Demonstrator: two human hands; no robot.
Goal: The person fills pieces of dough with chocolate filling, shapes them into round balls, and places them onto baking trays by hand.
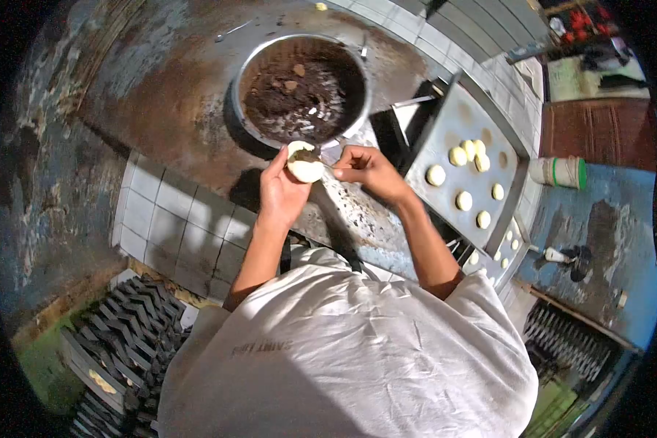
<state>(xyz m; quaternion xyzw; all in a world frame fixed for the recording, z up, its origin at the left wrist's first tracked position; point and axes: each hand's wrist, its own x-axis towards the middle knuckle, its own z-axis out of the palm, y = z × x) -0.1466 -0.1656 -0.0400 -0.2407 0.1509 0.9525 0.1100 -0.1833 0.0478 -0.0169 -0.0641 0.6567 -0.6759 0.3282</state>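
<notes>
My left hand (283, 191) cups a piece of pale dough (306, 172), with the fingers curled round its side. Dark brown filling (308, 155) sits in the hollow of the dough. Close by on the right, my right hand (369, 172) is closed in a pinch on a thin metal utensil (329, 166). Its working end is at the filling, and whether it is a spoon or a spatula is hidden. Just beyond both hands stands a large metal bowl (235, 109), holding dark, crumbly filling (292, 91) with a few lighter lumps.
To the right is a metal tray (469, 124) with several round dough pieces (464, 201). A second tray (505, 252) with more rounds lies below it. Small metal utensils (233, 31) rest on the worn table (153, 102). A white and green tub (562, 172) stands farther right.
</notes>
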